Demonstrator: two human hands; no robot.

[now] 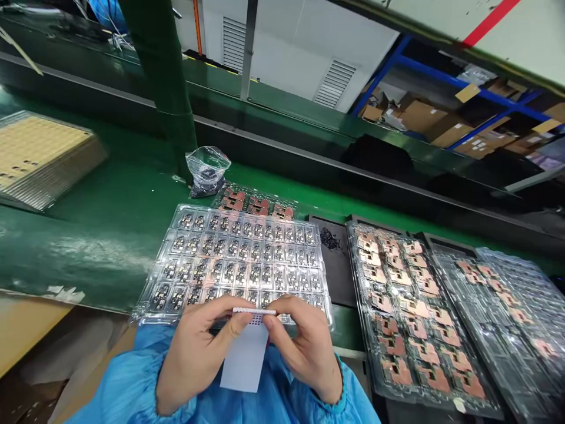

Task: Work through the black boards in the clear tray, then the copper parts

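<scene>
Both of my hands hold a small white sheet (245, 356) with a grid of tiny dots along its top edge, close to my chest. My left hand (196, 350) pinches its upper left corner with thumb and fingers. My right hand (304, 347) pinches the upper right corner. Just beyond my fingers lies a clear plastic tray (150, 294) filled with rows of small dark circuit boards. Blue sleeves cover both wrists.
To the right sit black trays (375, 365) under clear covers, holding copper-coloured parts. A small clear bag (207, 168) stands behind the tray by a green post (163, 76). A stack of trays (39, 159) lies at the far left on the green bench.
</scene>
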